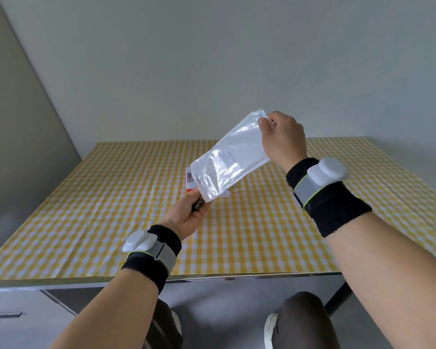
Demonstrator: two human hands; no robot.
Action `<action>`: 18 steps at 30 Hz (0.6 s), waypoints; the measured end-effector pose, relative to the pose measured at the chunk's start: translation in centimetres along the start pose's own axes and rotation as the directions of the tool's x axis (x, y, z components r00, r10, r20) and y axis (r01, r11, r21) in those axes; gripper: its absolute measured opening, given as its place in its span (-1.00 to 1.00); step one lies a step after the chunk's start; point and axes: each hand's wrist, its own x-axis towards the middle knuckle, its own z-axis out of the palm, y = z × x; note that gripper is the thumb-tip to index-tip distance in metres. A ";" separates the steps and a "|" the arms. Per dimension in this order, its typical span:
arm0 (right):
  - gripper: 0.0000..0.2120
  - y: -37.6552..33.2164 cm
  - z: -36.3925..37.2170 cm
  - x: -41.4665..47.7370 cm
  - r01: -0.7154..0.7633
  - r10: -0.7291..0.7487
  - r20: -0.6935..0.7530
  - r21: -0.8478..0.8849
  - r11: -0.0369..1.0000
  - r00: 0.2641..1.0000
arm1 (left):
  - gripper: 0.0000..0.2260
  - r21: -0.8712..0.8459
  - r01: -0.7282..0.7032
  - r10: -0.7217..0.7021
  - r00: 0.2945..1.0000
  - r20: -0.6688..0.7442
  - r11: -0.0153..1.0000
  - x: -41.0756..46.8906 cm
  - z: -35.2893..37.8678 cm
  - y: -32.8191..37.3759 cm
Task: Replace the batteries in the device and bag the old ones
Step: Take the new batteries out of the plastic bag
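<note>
While I watch through the head camera, the right hand (282, 139) holds the clear plastic bag (229, 157) up above the desk (111, 197). Its thumb and curled fingers (262, 122) pinch the bag's upper corner. The bag hangs slanted, upper end to the right and lower end down toward the left hand (186, 215).

That left hand is clenched round a dark battery (198, 204), thumb on top and fingers wrapped beneath. The battery's far end meets the bag's lower edge, which overlaps it. I cannot tell whether the tip is inside the bag or only behind the plastic.

I can see a small block of grey print on the bag's middle, too fine for me to read. Near its lower end there is a punched hang hole. The battery carries a few pale marks on its dark wrap, and I cannot make those out either.

Under the bag's lower end the device (189, 181) lies on the desk's yellow-and-white checked cloth. It is white with a red edge and mostly hidden by the plastic. A small white piece (225, 195) lies just beside it, under the bag.

Each wrist wears a black band with a white sensor pod, left (141, 241) and right (326, 170).
</note>
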 end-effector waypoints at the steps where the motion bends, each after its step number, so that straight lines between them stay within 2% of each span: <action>1: -0.67 0.2 -0.1 0.1 -0.026 0.026 -0.028 -0.007 1.000 0.999 | -0.82 -0.012 -0.003 0.003 1.000 -0.010 1.000 0.0 0.0 0.1; 4: -0.75 0.8 -0.7 0.3 -0.146 0.143 -0.116 -0.014 0.989 0.983 | -0.82 -0.018 -0.018 0.018 0.999 -0.034 1.000 0.1 -0.1 0.5; 8: -0.71 1.5 -1.2 -0.2 -0.277 0.270 -0.210 -0.006 0.961 0.940 | -0.81 0.010 -0.033 0.033 0.999 -0.021 0.999 -0.2 0.0 0.7; 10: -0.70 2.2 -1.0 -0.6 -0.238 0.221 -0.268 -0.031 0.971 0.938 | -0.80 0.018 -0.040 0.040 0.999 -0.012 0.999 -0.2 0.2 0.6; 12: -0.74 3.6 -0.4 -0.9 -0.115 0.091 -0.273 -0.074 0.991 0.958 | -0.82 0.005 -0.039 0.039 0.999 -0.006 0.999 -0.1 0.4 0.6; 14: -0.75 5.4 0.6 -1.4 0.028 -0.056 -0.154 -0.177 0.984 0.986 | -0.81 -0.020 -0.030 0.029 1.000 -0.004 0.999 -0.1 0.5 0.6; 15: -0.75 6.4 1.2 -1.7 0.063 -0.078 -0.056 -0.241 0.968 0.995 | -0.80 -0.027 -0.024 0.024 1.000 -0.010 0.999 -0.1 0.6 0.6; 18: -0.73 9.4 3.0 -3.3 0.019 0.050 0.206 -0.320 0.947 0.977 | -0.74 0.002 -0.014 0.014 1.000 -0.013 1.000 -0.1 1.1 0.6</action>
